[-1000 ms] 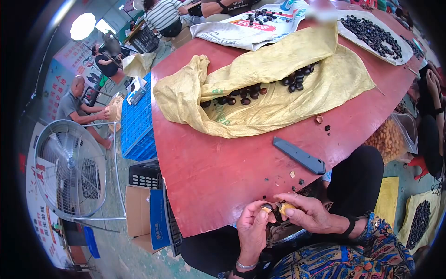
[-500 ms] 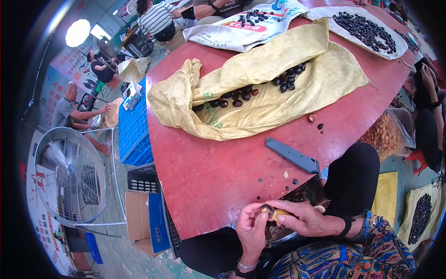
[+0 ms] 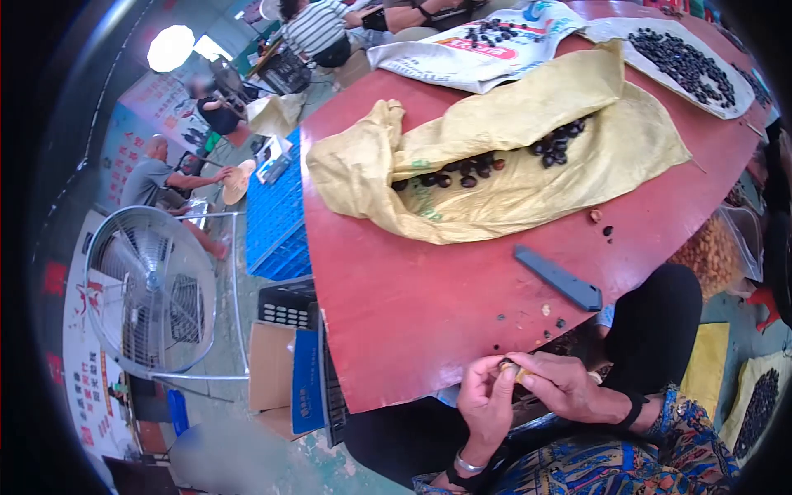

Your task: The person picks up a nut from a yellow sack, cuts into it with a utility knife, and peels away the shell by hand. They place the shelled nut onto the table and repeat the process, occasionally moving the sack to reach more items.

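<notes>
Both hands meet at the table's near edge over a small dark-shelled fruit with yellowish flesh showing. My left hand pinches its dark side between thumb and fingertips. My right hand closes on the yellowish side, with the thumb pressed in close to the left fingers. The fingers hide most of the fruit. Beyond the hands, a dark grey flat tool lies on the red table, and small shell scraps are scattered near the edge.
A yellow woven sack holding dark round fruits lies across the table. Behind it are a white printed sack and another pile of fruits. A clear bag of orange-brown pieces stands right. A fan and blue crate are left.
The view has swung left, so everything sits farther right in the picture. My hands have drawn closer around the fruit, and less of its yellowish part shows.
</notes>
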Demonstrator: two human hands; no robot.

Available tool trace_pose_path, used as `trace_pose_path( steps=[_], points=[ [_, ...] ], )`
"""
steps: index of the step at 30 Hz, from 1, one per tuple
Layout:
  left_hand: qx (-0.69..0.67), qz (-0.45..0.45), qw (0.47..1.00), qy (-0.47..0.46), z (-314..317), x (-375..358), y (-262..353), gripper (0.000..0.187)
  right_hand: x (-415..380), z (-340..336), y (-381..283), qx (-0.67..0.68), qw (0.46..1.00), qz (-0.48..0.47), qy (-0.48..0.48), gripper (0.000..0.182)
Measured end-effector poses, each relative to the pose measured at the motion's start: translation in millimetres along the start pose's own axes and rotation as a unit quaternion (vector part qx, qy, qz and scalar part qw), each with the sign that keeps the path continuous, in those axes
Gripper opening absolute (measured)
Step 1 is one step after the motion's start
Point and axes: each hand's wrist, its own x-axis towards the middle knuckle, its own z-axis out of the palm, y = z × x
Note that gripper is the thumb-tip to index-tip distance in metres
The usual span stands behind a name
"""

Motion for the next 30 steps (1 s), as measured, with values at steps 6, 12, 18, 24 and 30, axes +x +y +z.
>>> trace_pose_path(
  steps=[6, 12, 18, 24, 30],
  points=[
    [-0.025, 0.024, 0.999, -0.002, -2.1, -1.2, -6.2, 0.02, 2.7, -0.2, -6.7, 0.133, 0.988, 0.081, 0.001, 0.034],
    [-0.036, 0.021, 0.999, -0.024, -3.1, 1.5, -4.5, 0.022, 7.5, -3.3, -4.8, -0.033, 0.998, -0.045, 0.013, 0.032],
    [-0.079, -0.048, 0.993, -0.075, -9.2, 2.2, -12.1, 0.023, 6.3, -2.0, -11.0, -0.043, 0.997, -0.062, 0.024, 0.034],
    [0.064, 0.037, 0.994, -0.078, -8.3, 6.2, 1.0, 0.016, 4.7, -6.3, -12.4, -0.048, 0.997, -0.054, -0.001, 0.036],
    [0.186, 0.106, 0.972, -0.094, -8.5, 7.9, 10.6, 0.015, 4.8, -14.5, -14.4, 0.031, 0.999, -0.009, -0.04, 0.031]
  ],
)
